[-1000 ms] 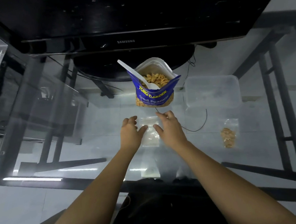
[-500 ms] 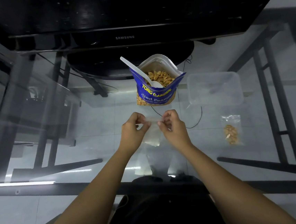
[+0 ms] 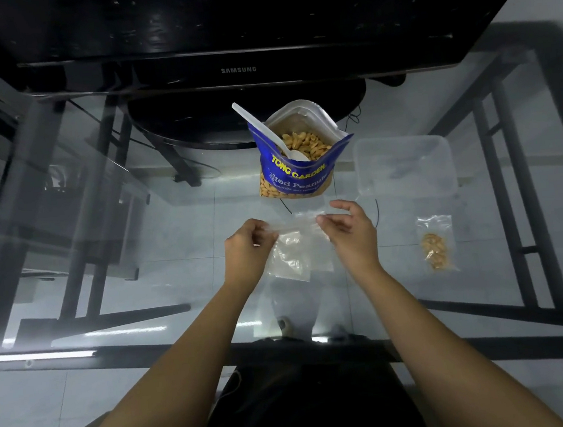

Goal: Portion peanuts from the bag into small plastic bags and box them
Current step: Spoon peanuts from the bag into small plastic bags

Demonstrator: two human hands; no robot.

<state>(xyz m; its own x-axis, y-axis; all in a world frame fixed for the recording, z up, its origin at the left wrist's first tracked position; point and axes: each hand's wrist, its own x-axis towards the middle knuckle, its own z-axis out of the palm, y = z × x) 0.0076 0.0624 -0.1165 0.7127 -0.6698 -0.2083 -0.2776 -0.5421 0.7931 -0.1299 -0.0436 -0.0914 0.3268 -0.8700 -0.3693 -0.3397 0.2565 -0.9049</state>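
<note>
An open blue peanut bag (image 3: pixel 298 173) stands on the glass table with a white plastic spoon (image 3: pixel 267 133) stuck in the peanuts. Just in front of it, my left hand (image 3: pixel 247 247) and my right hand (image 3: pixel 352 232) each pinch one end of the top edge of an empty small clear plastic bag (image 3: pixel 294 250), held up above the table and stretched between them. A filled small bag of peanuts (image 3: pixel 435 245) lies on the table to the right. A clear plastic box (image 3: pixel 404 165) sits behind it, to the right of the peanut bag.
A black Samsung monitor (image 3: pixel 238 69) on its oval stand fills the far edge of the glass table (image 3: pixel 103 230). Black table frame bars and a cable show through the glass. The table's near edge runs just in front of my lap.
My hands lifted the small empty bag off the table, then moved apart, pulling its top edge out between them.
</note>
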